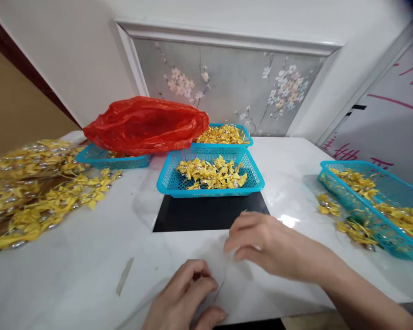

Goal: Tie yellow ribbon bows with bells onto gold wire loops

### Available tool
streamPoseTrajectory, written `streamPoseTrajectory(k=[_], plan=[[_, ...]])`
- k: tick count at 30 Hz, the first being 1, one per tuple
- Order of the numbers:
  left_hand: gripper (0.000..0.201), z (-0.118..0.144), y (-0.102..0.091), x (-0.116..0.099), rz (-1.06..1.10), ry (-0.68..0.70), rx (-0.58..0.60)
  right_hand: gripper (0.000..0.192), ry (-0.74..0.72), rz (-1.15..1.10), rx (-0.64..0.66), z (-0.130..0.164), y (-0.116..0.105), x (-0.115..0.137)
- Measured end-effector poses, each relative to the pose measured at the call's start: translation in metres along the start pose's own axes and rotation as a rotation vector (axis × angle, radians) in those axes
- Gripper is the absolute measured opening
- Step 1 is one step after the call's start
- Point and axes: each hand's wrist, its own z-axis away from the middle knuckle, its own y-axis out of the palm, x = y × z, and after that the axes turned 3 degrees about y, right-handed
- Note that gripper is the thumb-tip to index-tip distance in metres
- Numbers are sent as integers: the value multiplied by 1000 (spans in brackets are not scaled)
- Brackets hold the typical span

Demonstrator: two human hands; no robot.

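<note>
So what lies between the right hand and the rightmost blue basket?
Yellow flower clusters on white tabletop, beside the basket, in the head view.

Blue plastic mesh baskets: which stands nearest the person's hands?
The front middle basket, holding yellow beaded flowers, just beyond the right hand; it alone overlaps the flat black rectangle.

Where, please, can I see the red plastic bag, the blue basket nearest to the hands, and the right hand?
Red plastic bag [147,126]: head view, its crumpled middle.
Blue basket [209,193]: head view, its front rim.
Right hand [273,243]: head view, back of the hand.
</note>
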Motion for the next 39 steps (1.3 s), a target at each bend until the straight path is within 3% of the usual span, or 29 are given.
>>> streamPoseTrajectory(k=[2, 5, 10, 15, 21, 23, 28, 31, 34, 39], plan=[[15, 2, 3, -2, -13, -25, -43, 10, -67, 119, 74, 9, 20, 4], [16, 4, 5, -1, -16, -82, -183, 13, -71, 225, 25, 18, 45, 4], [18, 1, 4, 3, 138, -207, -297, 22, -37, -3, -157, 25, 67, -4], [19, -3, 4, 1, 368, -300, -308, 17, 49, -214, -335, 24, 66, -7], [19, -4, 5, -7, 532, -338, -426, 16, 78, -371, -277, 22, 50, 5], [20, -8, 4, -11, 571, -327, -417, 12, 109, -463, -247, 20, 46, 13], [40, -20, 6, -21, 777, -386, -131, 22, 165, -708, -191, 10, 43, 35], [47, -24, 9, -23, 789, -423, -77, 28, 183, -743, -236, 6, 44, 37], [41, -22, 7, -16, 715, -439, -108, 28, 225, -641, -330, 8, 41, 25], [28, -16, -3, -3, 475, -421, -168, 14, 309, -239, -426, 19, 41, -5]])
